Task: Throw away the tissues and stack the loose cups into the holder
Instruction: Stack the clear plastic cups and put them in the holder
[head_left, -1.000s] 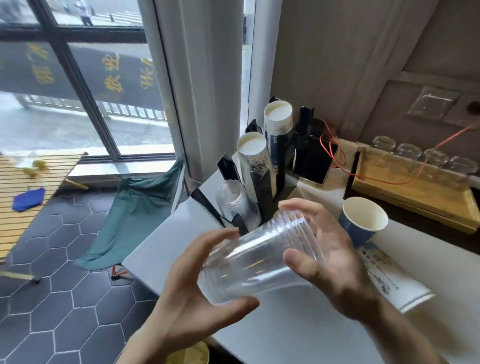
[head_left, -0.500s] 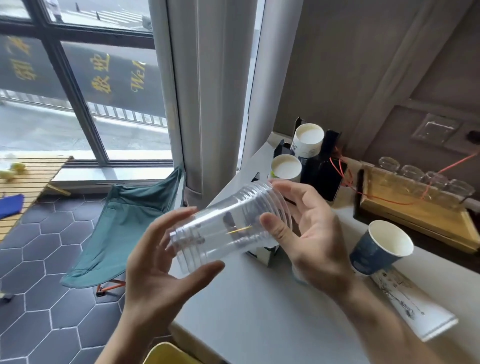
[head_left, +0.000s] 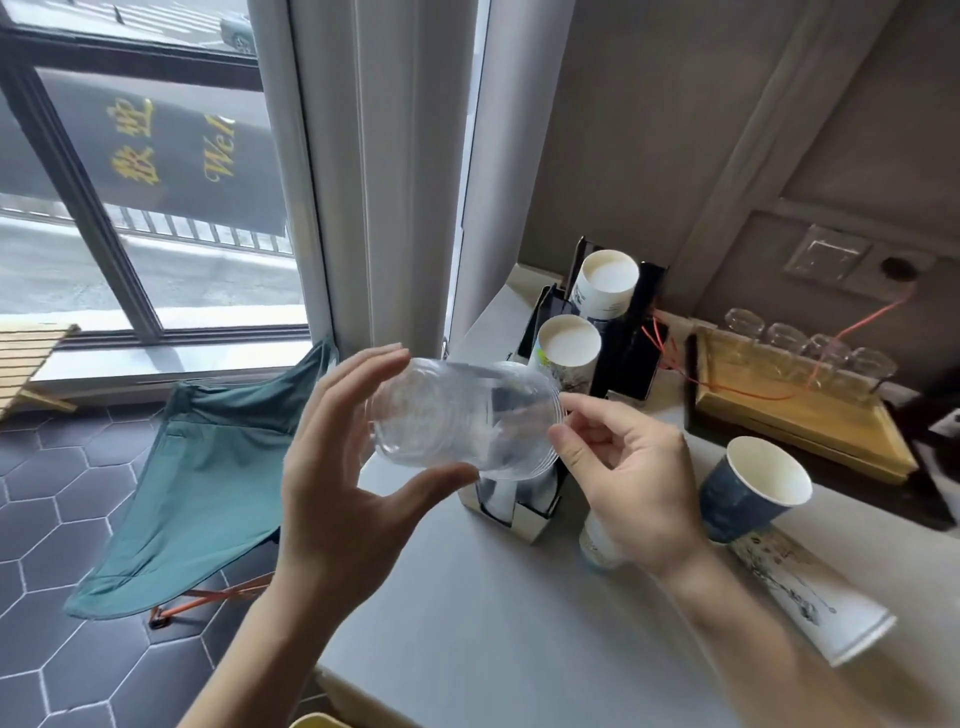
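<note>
A person stands at a pale worktop (head_left: 519, 649) beside a window, holding a nested stack of clear plastic cups (head_left: 462, 418) sideways in the air, above the near end of a black cup holder (head_left: 618, 353). The left hand (head_left: 337, 467) wraps the closed bottom end, thumb below and fingers above. The right hand (head_left: 631, 478) pinches the open rims with thumb and fingertips. Two columns of white paper cups (head_left: 569, 345) already stand in the holder's farther slots. A blue paper cup (head_left: 753, 488) leans on a lying sleeve of paper cups (head_left: 810, 597) to the right, loose on the worktop. No tissues are visible.

The risks, as a judgement: the thin cups are slippery and flex easily, so a hard squeeze could crack them, while a light rim pinch could let the stack slide apart. The stack hangs close to the worktop's edge, so a slip could send cups to the tiled floor (head_left: 52, 519). Lowered crooked, it could jam against the holder's dividers.
</note>
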